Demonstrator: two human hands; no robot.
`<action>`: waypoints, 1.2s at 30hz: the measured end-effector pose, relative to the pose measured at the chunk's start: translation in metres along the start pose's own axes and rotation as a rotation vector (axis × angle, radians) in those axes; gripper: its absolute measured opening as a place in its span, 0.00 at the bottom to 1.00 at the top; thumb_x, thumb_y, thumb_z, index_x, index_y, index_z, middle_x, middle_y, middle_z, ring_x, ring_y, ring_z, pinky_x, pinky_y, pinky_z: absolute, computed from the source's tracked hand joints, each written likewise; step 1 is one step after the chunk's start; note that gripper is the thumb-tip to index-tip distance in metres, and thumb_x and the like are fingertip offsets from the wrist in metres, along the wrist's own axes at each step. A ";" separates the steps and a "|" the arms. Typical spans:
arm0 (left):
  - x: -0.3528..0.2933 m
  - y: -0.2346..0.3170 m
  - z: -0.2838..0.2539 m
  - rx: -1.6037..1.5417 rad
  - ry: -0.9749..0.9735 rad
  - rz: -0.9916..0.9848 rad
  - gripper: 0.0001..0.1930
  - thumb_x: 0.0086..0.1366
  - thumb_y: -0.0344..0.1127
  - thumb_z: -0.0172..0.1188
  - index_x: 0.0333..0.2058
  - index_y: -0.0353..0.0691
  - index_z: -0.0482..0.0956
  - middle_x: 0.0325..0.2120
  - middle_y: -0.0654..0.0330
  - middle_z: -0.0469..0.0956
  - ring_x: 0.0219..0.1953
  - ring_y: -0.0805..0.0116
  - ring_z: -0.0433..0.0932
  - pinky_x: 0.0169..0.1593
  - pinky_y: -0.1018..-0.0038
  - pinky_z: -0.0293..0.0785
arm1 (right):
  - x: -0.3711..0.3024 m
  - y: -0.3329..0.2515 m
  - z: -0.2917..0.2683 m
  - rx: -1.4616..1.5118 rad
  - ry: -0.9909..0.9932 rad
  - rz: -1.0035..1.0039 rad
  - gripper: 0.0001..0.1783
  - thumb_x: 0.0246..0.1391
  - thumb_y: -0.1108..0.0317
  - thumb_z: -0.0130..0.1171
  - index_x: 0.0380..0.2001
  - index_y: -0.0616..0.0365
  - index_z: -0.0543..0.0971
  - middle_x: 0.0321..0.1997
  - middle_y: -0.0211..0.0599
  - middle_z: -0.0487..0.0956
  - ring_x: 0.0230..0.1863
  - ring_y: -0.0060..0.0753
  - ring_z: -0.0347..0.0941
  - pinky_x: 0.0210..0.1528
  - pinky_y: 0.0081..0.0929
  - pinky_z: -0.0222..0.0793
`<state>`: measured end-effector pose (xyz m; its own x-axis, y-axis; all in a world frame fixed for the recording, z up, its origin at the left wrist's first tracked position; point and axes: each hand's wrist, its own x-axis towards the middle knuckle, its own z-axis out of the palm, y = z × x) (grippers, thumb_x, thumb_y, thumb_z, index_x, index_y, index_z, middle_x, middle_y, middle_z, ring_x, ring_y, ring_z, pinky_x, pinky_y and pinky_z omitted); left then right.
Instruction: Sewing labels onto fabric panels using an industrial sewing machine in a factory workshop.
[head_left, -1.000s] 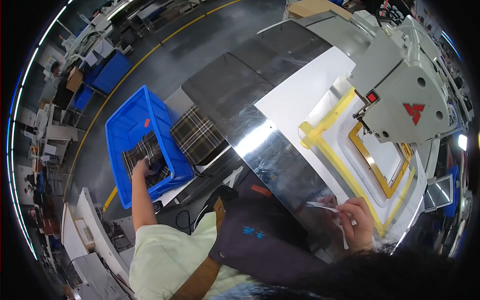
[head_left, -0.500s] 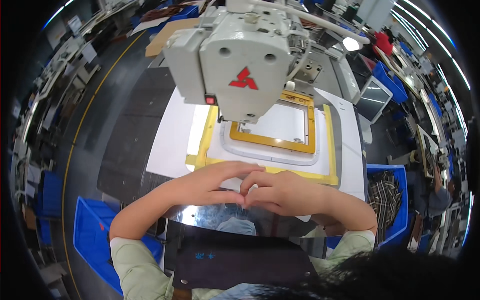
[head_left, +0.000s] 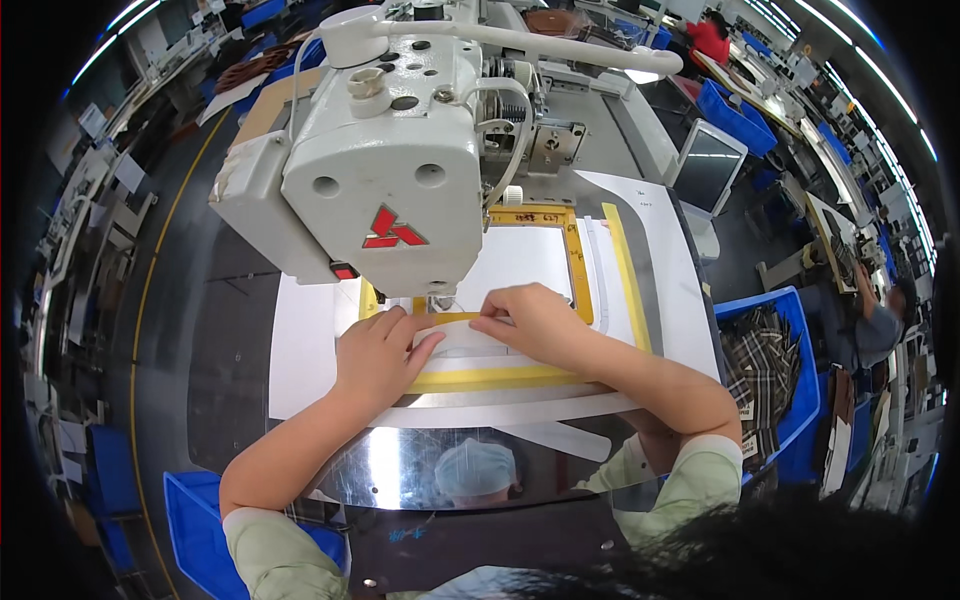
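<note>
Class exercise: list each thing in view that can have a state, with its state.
Yellow frame: flat, partly hidden
Left hand: partly curled, near the frame's front edge
Right hand: fingers curled, near that edge
Sewing machine head: overhanging the frame; running or not, unclear
Monitor: screen dark
Blue bin on the right: open, holding plaid cloth

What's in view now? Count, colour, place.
Machine head: one, white, upper centre.
Frame: one, yellow, beneath machine.
Tape: several strips, yellow, around frame.
Sheeting: uncounted, white, around frame.
Right bin: one, blue, lower right.
Plaid fabric: a pile, dark, in right bin.
Left bin: one, blue, lower left.
Screen: one, dark, upper right.
Co-workers: at least two, red and grey tops, right.
Left hand: one, bare, near frame's front.
Right hand: one, bare, near frame's front.
</note>
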<state>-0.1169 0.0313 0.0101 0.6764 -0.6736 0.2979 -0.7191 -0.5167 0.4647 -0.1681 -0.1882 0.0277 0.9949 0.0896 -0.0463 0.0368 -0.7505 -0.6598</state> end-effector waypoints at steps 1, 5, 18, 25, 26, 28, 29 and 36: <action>-0.002 -0.002 0.000 0.142 0.073 0.140 0.11 0.57 0.41 0.64 0.35 0.41 0.79 0.31 0.61 0.79 0.28 0.64 0.79 0.31 0.70 0.74 | 0.009 0.002 0.003 0.004 0.000 0.004 0.14 0.53 0.60 0.60 0.30 0.62 0.81 0.25 0.44 0.81 0.28 0.43 0.77 0.34 0.32 0.72; -0.003 0.008 0.007 0.091 -0.002 0.293 0.17 0.58 0.43 0.62 0.43 0.40 0.76 0.43 0.56 0.77 0.41 0.59 0.78 0.44 0.66 0.74 | 0.031 0.017 0.009 -0.056 0.059 -0.030 0.16 0.49 0.57 0.63 0.27 0.62 0.81 0.26 0.44 0.81 0.28 0.45 0.78 0.34 0.32 0.72; 0.002 0.009 0.017 0.190 -0.143 0.254 0.26 0.60 0.49 0.59 0.52 0.39 0.71 0.55 0.51 0.68 0.57 0.54 0.67 0.59 0.60 0.62 | 0.023 0.024 -0.015 -0.152 0.046 0.108 0.19 0.46 0.52 0.66 0.26 0.60 0.81 0.25 0.43 0.81 0.27 0.43 0.77 0.34 0.33 0.72; -0.001 0.007 0.017 0.233 -0.136 0.241 0.28 0.57 0.49 0.61 0.53 0.41 0.71 0.56 0.53 0.67 0.56 0.54 0.67 0.56 0.61 0.63 | -0.013 0.042 -0.042 -0.177 0.040 0.283 0.19 0.46 0.51 0.66 0.25 0.59 0.81 0.26 0.42 0.81 0.28 0.41 0.77 0.33 0.32 0.70; 0.000 0.008 0.018 0.226 -0.141 0.248 0.28 0.57 0.49 0.61 0.53 0.41 0.71 0.56 0.53 0.67 0.56 0.54 0.67 0.56 0.61 0.63 | -0.015 0.045 -0.043 -0.141 0.049 0.299 0.19 0.46 0.51 0.66 0.24 0.59 0.81 0.25 0.41 0.80 0.27 0.41 0.76 0.32 0.31 0.69; 0.000 0.009 0.018 0.211 -0.120 0.234 0.29 0.52 0.44 0.65 0.52 0.40 0.71 0.57 0.54 0.67 0.55 0.55 0.68 0.55 0.62 0.62 | -0.018 0.049 -0.044 -0.101 0.060 0.322 0.19 0.46 0.51 0.66 0.24 0.59 0.81 0.24 0.41 0.80 0.26 0.40 0.75 0.31 0.31 0.69; 0.000 0.009 0.018 0.208 -0.125 0.240 0.29 0.52 0.44 0.65 0.52 0.40 0.71 0.57 0.54 0.67 0.55 0.55 0.68 0.55 0.62 0.62 | -0.017 0.050 -0.043 -0.117 0.075 0.299 0.19 0.46 0.51 0.66 0.23 0.58 0.81 0.24 0.41 0.79 0.26 0.40 0.75 0.31 0.32 0.68; 0.000 0.012 0.016 0.231 -0.117 0.218 0.29 0.52 0.43 0.65 0.53 0.42 0.71 0.56 0.55 0.67 0.53 0.54 0.69 0.56 0.62 0.62 | -0.019 0.052 -0.040 -0.204 0.137 0.253 0.22 0.44 0.47 0.67 0.22 0.57 0.77 0.24 0.38 0.78 0.28 0.39 0.74 0.32 0.31 0.67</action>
<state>-0.1282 0.0168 0.0018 0.4892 -0.8307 0.2658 -0.8712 -0.4507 0.1948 -0.1810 -0.2549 0.0241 0.9778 -0.1942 -0.0791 -0.2082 -0.8543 -0.4763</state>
